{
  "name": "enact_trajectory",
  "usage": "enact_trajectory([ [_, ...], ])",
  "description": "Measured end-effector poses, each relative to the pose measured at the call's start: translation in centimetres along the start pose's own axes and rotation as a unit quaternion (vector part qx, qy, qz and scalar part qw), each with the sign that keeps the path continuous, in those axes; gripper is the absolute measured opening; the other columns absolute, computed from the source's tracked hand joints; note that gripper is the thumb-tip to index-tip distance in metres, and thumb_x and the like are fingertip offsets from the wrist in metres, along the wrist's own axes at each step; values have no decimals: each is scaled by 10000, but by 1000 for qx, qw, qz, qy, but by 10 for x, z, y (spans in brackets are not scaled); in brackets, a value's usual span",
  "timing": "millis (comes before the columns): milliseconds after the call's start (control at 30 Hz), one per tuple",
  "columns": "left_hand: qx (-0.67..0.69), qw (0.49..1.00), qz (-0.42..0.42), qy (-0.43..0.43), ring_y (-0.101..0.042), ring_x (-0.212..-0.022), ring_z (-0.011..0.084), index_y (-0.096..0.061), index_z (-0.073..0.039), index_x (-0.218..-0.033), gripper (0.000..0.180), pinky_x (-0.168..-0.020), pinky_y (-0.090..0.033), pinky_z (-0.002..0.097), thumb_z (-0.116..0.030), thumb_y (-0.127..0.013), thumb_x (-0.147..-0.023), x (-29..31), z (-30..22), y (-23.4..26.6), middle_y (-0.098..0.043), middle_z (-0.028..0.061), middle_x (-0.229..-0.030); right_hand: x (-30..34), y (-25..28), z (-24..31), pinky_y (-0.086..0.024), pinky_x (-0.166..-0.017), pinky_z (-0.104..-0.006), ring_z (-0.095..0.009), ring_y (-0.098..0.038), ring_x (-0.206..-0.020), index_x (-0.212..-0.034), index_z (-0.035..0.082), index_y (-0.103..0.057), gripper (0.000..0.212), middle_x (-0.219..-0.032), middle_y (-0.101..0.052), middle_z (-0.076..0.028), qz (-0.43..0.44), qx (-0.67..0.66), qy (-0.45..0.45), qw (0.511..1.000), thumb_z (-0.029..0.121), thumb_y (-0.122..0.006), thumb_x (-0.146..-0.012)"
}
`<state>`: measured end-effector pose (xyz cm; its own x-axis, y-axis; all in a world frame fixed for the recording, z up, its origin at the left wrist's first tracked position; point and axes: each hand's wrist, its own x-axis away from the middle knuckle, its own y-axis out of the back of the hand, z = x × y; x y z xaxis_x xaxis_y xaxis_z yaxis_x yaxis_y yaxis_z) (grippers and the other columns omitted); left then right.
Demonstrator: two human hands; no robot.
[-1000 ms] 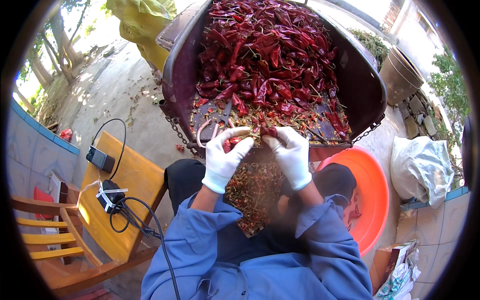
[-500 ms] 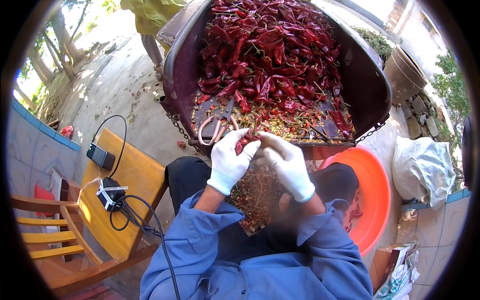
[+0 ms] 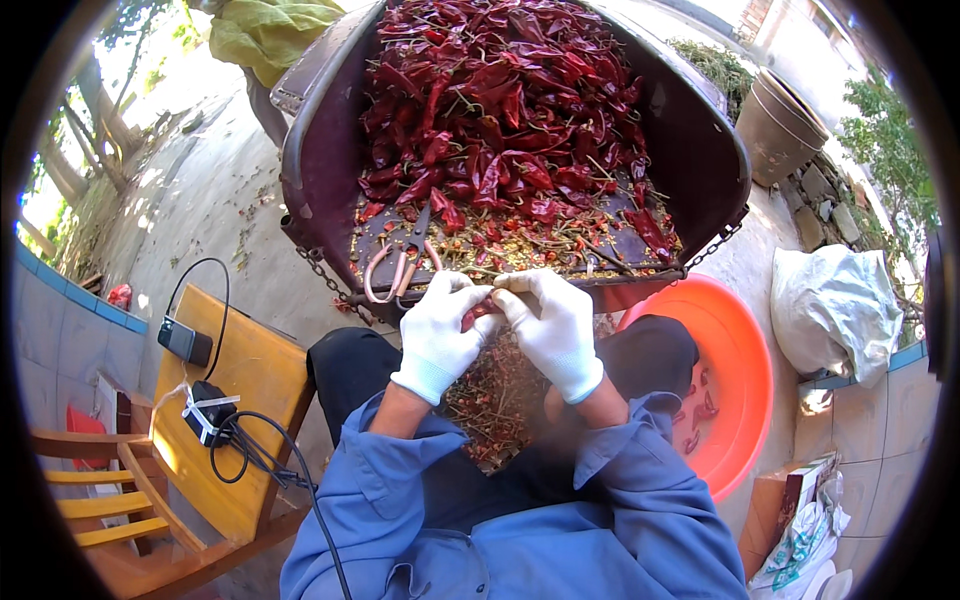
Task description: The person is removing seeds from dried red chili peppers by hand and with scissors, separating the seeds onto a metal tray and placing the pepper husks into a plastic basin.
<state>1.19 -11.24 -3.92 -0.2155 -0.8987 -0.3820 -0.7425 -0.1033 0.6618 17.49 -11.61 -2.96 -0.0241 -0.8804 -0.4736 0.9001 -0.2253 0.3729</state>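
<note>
A dried red chili pepper (image 3: pixel 478 315) is held in my white-gloved left hand (image 3: pixel 440 335), mostly covered by its fingers. My right hand (image 3: pixel 552 335), gloved as well, pinches with thumb and forefinger at the pepper's upper end; its fingertips hide what exactly they grip. Just beyond my hands stands a dark maroon cart bed (image 3: pixel 312 185) heaped with dried red chilies (image 3: pixel 510 130). Pink-handled scissors (image 3: pixel 403 262) lie on its near edge, points away from me. Below my hands, between my knees, is a pile of stems and scraps (image 3: pixel 488 410).
An orange basin (image 3: pixel 745 430) with a few chilies stands by my right knee. To my left, a wooden chair (image 3: pixel 250 400) carries black devices and a cable. A white sack (image 3: pixel 835 315) and a brown bucket (image 3: pixel 780 130) are at right. Another person (image 3: pixel 270 40) stands far left.
My right hand, its fingers loose and apart from the pepper before, has come in and closed its fingertips at the pepper's end. The whole view has shifted slightly.
</note>
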Motion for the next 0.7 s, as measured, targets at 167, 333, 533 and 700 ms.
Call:
enact_trajectory([
  [167, -22, 998, -36, -38, -688, -1000, 287, -689, -52, -1109, 349, -834, -550, 351, -172, -764, -790, 1, 5, -6, -677, 131, -1110, 1, -3, -1, -555, -656, -343, -282, -708, -726, -939, 23, -703, 118, -836, -701, -147, -5, 36, 11, 999, 105, -729, -858],
  [333, 18, 1000, -2, -10, -703, -917, 307, -661, -73, -1175, 355, -814, -553, 374, -181, -724, -843, 1, 2, -9, -698, 140, -1012, 1, -4, -2, -552, -654, -344, -279, -706, -725, -941, 37, -708, 112, -833, -699, -140, -8, 22, 6, 1000, 98, -730, -851],
  [533, -2, 997, -15, -69, -652, -697, 309, -664, -79, -1029, 211, -625, -508, 389, -179, -716, -850, 1, 9, -15, -644, 117, -830, 1, -3, 0, -524, -600, -293, -211, -678, -662, -975, 49, -694, 137, -775, -675, -74, -44, 79, 167, 982, 83, -728, -846],
  [700, 143, 988, -35, -50, -579, -622, 229, -647, 8, -938, 146, -600, -464, 328, -113, -704, -878, 0, -5, -8, -594, 121, -742, -3, 5, 11, -392, -520, -195, -36, -473, -546, -1063, -44, -663, 188, -706, -578, 22, 20, -399, -312, 862, 110, -630, -960],
])
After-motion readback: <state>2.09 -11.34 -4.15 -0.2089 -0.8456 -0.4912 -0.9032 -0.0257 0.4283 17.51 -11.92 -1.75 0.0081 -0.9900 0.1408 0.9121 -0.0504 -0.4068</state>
